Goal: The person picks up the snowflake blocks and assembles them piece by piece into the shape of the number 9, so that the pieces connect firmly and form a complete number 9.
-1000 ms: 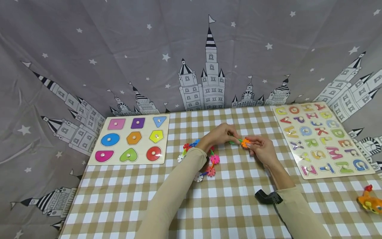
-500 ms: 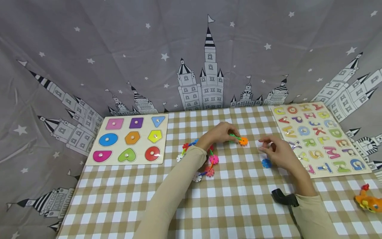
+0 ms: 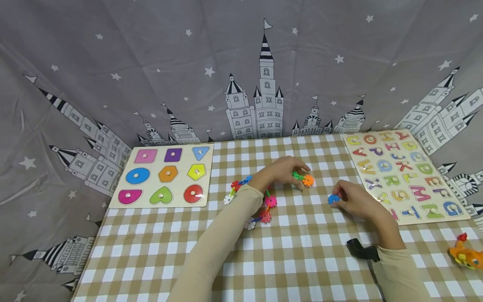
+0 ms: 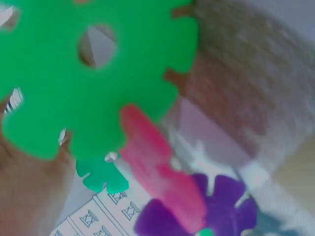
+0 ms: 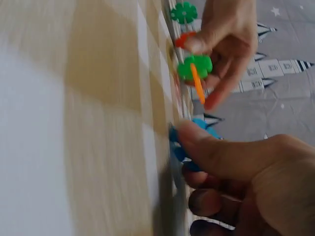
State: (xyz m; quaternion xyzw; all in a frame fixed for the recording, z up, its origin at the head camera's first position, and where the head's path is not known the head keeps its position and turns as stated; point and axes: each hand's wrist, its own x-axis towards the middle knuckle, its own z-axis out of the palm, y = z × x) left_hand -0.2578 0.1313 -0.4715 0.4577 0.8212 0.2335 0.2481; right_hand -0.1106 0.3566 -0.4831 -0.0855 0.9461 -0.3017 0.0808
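In the head view, my right hand (image 3: 356,200) pinches a blue notched disc (image 3: 333,199) between thumb and fingertips, low over the tablecloth. My left hand (image 3: 284,170) is spread around the end of a linked chain, its thumb and fingers apart on either side of the green disc (image 3: 296,175). An orange disc (image 3: 307,180) is joined edge-on to a green disc (image 5: 195,68) at that end, clear in the right wrist view. Pink discs (image 3: 271,201) and other coloured ones curve back under the left forearm, which hides part of the chain. Large green disc (image 4: 113,73) fills the left wrist view.
A wooden shape puzzle (image 3: 206,197) lies at the left, an alphabet puzzle (image 3: 367,184) at the right. An orange toy (image 3: 467,255) sits at the right edge. Behind the checked tablecloth (image 3: 294,260) hangs a grey castle-print curtain (image 3: 158,54).
My right hand let go of the orange disc, moved right and took hold of the blue disc. My left hand stayed at the chain's end and its fingers spread.
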